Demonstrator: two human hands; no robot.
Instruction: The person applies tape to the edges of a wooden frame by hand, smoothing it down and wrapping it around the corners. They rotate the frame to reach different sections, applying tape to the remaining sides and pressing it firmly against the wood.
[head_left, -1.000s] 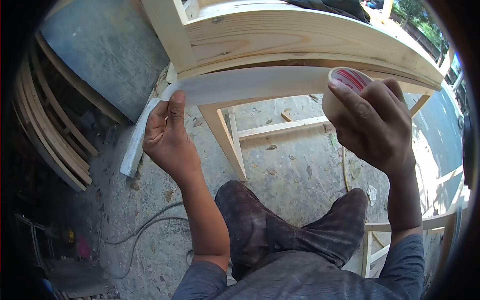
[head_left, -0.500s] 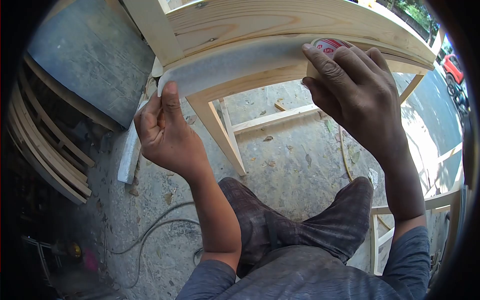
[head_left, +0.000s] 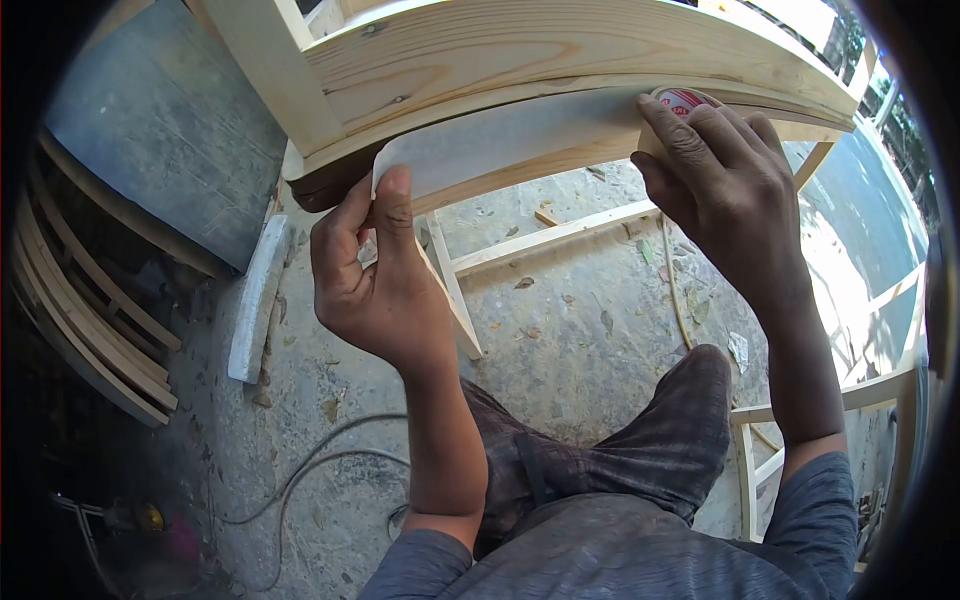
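Note:
A strip of whitish tape (head_left: 510, 140) stretches between my two hands, in front of a pale wooden frame (head_left: 450, 50). My left hand (head_left: 385, 270) is closed, pinching the strip's free end between thumb and fingers. Wrapped in my right hand (head_left: 725, 180) is a roll of tape (head_left: 684, 101) with a red and white label inside its core. The strip runs from this roll to the left fingertips and overlaps the frame's lower rail. Left of the strip, a dark brown edge (head_left: 325, 187) shows under the rail's corner.
Curved wooden pieces (head_left: 90, 310) are stacked at the left, below a large grey-blue panel (head_left: 165, 125). A whitish block (head_left: 257, 300) lies on the concrete floor (head_left: 560, 330), which has scattered leaves. A cable (head_left: 300, 465) curls at lower left; a yellowish hose (head_left: 675, 290) runs at the right.
My left hand has moved right, away from the frame's left corner, uncovering the dark edge there. My right hand with the roll has shifted slightly right. The camera view has shifted a little.

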